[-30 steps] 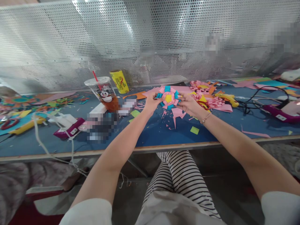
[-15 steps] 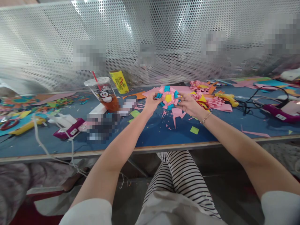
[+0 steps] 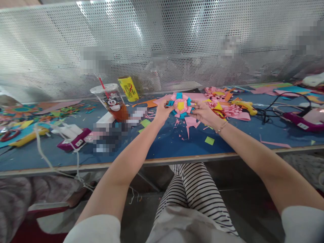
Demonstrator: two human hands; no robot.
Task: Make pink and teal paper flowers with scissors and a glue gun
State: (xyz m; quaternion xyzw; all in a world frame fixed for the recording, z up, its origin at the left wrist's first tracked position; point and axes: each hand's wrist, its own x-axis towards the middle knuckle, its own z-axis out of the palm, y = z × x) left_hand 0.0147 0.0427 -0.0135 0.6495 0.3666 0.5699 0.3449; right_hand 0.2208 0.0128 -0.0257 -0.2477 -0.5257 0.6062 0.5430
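Observation:
Between my two hands is a paper flower (image 3: 180,105) with a yellow centre, a pink inner ring and blue and pink outer loops. My left hand (image 3: 163,109) pinches its left edge. On the opposite edge, the fingers of my right hand (image 3: 204,112) are closed on the petals. The flower is held up over the blue table, its face turned toward me. Pink paper scraps (image 3: 190,121) lie just below it. Beside my right hand are pink fringed paper flowers (image 3: 229,108) and a pair of scissors (image 3: 219,113), partly covered by paper.
A plastic cup of brown drink (image 3: 116,106) and a yellow packet (image 3: 129,88) stand left of my hands. Purple power strips (image 3: 74,139) with cords lie at both sides. A yellow glue gun (image 3: 245,106) sits at right. A perforated metal panel (image 3: 177,40) rises behind the table (image 3: 172,145).
The flower shifts very slightly to the left in the view, still held by both hands. Nothing else on the table has visibly moved.

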